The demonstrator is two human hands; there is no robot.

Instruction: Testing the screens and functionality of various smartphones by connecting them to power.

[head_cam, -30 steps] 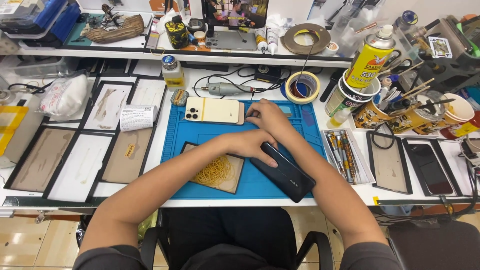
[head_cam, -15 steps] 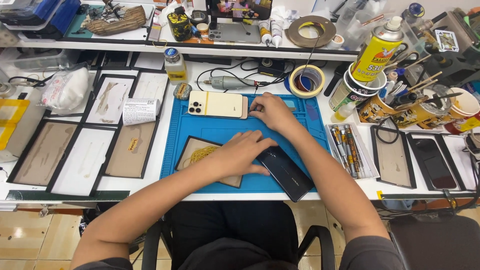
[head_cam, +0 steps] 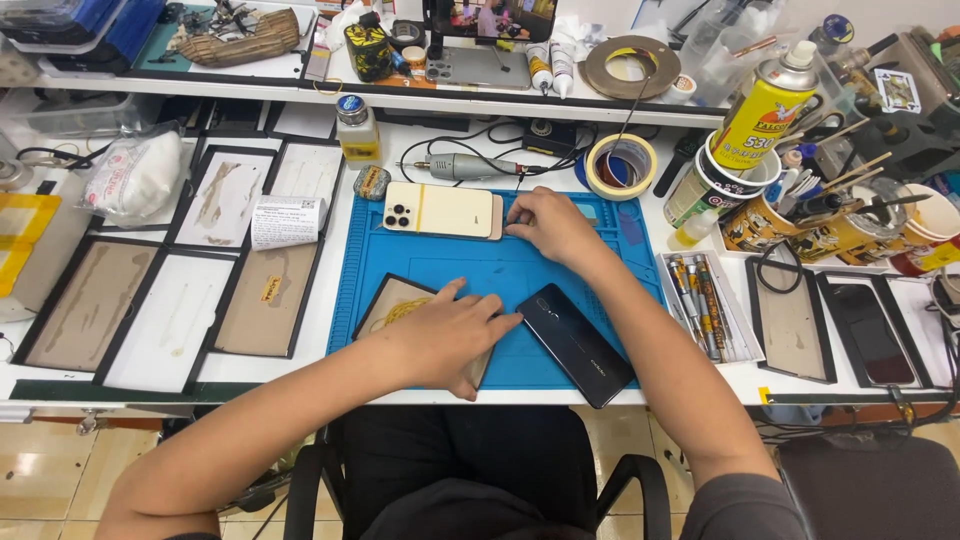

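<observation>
Seated at my repair bench, viewed from above: my left hand (head_cam: 447, 340) lies palm down, fingers loosely spread and gripping nothing, over a black-framed phone screen panel (head_cam: 400, 305) with a gold flex pattern, which rests on the near left part of the blue silicone work mat (head_cam: 440, 265); my fingertips reach to the upper corner of a dark phone (head_cam: 585, 343) lying face down and slanted on the mat's near right part, its lower end over the mat's edge. My right hand (head_cam: 553, 222) rests at the far edge of the mat, fingers curled downward and pressed to the mat just beside the right end of a cream-coloured phone (head_cam: 438, 209) that lies back up with its camera cluster to the left; whether these fingers pinch anything small I cannot tell. Behind the cream-coloured phone lie a grey rotary tool (head_cam: 470, 165) and a roll of tape (head_cam: 620, 166). Left of the mat, several spare screen panels (head_cam: 220, 205) are laid in rows on the white table (head_cam: 330, 330), with a folded paper slip (head_cam: 285, 220) on them. Right of the mat stand a tray of screwdrivers (head_cam: 700, 300), a yellow spray can (head_cam: 765, 105) and cups of tools (head_cam: 770, 220).
</observation>
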